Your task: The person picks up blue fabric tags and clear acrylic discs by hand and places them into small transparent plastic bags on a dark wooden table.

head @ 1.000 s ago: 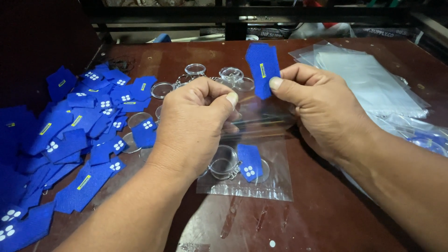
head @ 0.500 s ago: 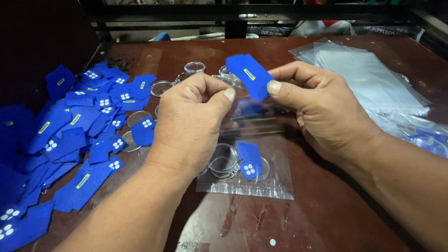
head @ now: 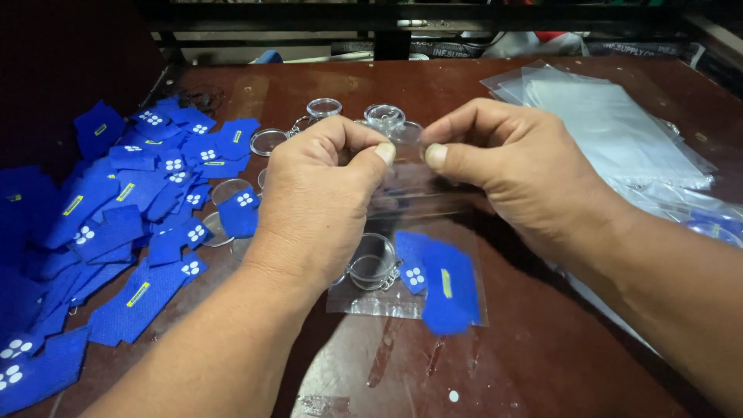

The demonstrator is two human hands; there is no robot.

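Clear plastic bag (head: 406, 255) held upright over the brown bench (head: 542, 340), see-through, with blue fabric pieces (head: 445, 282) and a clear round keyring case (head: 371, 262) sagging at its bottom. Pinched at the top edge by left hand (head: 321, 201) and right hand (head: 515, 166), fingers closed on the film. Blue patches (head: 139, 217) heaped left, spare bags (head: 611, 124) stacked right.

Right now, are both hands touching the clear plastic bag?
Touching. The head view shows the left hand and right hand pinching the top edge of the clear plastic bag.
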